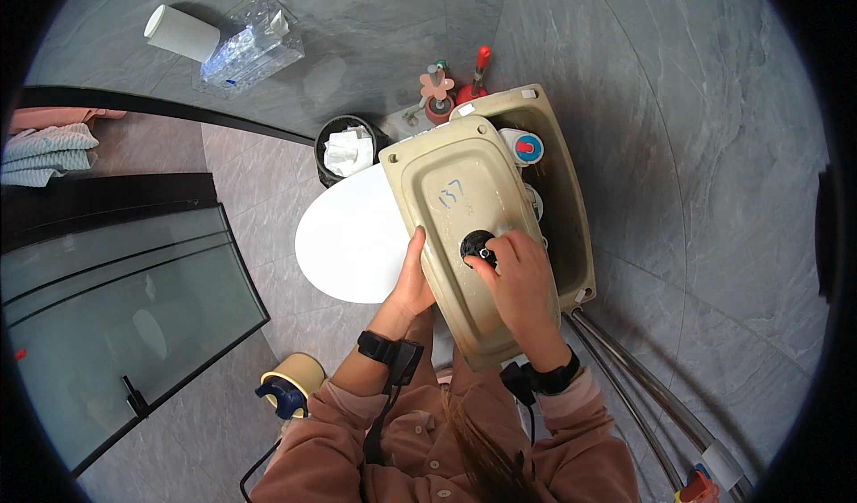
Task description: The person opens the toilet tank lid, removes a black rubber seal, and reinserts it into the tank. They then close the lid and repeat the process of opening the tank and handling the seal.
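Note:
A beige toilet tank lid [446,168] is held with its hollow underside facing up, over the white toilet seat cover [344,235] and part of the open tank [582,226]. My left hand [413,282] grips its left edge, thumb on top and fingers hidden beneath. Near the lid's middle sits a round black plastic fitting [470,247]. The fingers of my right hand [520,284] close around that fitting, thumb on its near side. Inside the tank stands a white valve with a blue and red top [528,149]; the lid hides other parts.
A black waste bin [325,159] with white paper stands beyond the toilet, near a flower-shaped brush holder [436,87] and red-handled plunger [481,64]. A glass door [134,324] is at left, a yellow bucket [308,374] lower left, metal rails [647,387] at right.

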The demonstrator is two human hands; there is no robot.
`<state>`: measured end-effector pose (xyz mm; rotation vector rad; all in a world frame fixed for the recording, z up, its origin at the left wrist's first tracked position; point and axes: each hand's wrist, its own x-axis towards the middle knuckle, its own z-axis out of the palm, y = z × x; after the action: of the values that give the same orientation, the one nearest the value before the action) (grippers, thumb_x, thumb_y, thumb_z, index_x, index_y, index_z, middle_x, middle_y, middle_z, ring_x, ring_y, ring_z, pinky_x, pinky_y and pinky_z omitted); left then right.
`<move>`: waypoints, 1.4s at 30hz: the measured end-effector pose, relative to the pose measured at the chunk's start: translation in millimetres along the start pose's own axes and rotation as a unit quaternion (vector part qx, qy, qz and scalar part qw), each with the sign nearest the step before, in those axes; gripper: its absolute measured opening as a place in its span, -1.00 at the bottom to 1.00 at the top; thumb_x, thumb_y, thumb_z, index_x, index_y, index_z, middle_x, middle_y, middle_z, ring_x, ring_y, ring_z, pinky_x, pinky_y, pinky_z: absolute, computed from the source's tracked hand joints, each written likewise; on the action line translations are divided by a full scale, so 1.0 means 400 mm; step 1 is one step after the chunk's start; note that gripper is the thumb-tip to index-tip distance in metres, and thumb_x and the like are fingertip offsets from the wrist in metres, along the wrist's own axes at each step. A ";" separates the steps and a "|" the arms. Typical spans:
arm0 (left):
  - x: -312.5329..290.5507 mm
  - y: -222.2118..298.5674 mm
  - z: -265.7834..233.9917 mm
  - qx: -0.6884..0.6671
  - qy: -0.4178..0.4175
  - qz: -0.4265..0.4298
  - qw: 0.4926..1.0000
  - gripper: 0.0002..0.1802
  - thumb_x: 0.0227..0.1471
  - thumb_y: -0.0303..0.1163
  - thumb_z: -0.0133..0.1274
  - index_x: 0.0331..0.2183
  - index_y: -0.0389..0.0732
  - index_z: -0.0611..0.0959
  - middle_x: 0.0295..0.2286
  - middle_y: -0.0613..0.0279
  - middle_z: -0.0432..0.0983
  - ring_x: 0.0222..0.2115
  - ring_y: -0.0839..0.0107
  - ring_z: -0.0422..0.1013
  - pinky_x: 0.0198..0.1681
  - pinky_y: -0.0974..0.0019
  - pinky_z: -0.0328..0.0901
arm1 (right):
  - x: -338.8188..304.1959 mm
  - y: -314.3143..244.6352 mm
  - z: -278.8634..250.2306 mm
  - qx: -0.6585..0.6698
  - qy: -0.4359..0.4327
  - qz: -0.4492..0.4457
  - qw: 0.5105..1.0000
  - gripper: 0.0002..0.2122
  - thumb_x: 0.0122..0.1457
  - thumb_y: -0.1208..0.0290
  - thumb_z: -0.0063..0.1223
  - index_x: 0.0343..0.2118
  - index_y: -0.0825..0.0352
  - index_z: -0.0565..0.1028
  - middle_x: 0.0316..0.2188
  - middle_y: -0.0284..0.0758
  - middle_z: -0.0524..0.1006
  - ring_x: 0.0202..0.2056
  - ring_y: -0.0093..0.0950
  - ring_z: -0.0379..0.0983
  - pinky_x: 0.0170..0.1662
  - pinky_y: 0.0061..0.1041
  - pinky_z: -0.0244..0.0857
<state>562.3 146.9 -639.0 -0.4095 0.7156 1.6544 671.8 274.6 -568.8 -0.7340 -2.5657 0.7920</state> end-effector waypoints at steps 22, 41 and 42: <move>-0.001 -0.002 -0.004 0.003 -0.021 0.011 1.000 -0.17 0.18 0.24 -0.25 0.22 -0.22 0.20 0.13 0.00 0.25 0.11 0.13 0.26 0.17 0.08 0.19 | 0.000 -0.015 -0.014 0.044 0.023 0.048 0.998 -0.74 -0.07 0.38 0.30 -0.30 0.28 0.52 -0.38 -0.29 0.48 -0.31 -0.25 0.45 -0.25 -0.31 0.31; 0.000 -0.002 -0.003 0.002 -0.003 0.008 1.000 -0.17 0.18 0.24 -0.25 0.21 -0.24 0.22 0.12 0.01 0.28 0.10 0.15 0.28 0.17 0.10 0.19 | -0.006 0.000 0.002 0.092 0.027 0.044 0.994 -0.79 -0.10 0.52 0.33 -0.38 0.33 0.53 -0.43 -0.29 0.50 -0.45 -0.36 0.46 -0.40 -0.44 0.33; 0.000 -0.002 -0.003 0.003 -0.003 0.008 1.000 -0.16 0.18 0.24 -0.25 0.21 -0.24 0.22 0.12 0.01 0.28 0.10 0.15 0.28 0.17 0.10 0.19 | -0.006 0.001 0.004 0.101 0.028 0.048 0.993 -0.79 -0.10 0.52 0.33 -0.38 0.34 0.53 -0.43 -0.29 0.50 -0.46 -0.37 0.46 -0.41 -0.45 0.34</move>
<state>562.9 146.1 -640.3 -0.3962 0.7209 1.6672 673.1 273.0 -570.9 -0.8079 -2.3721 1.0296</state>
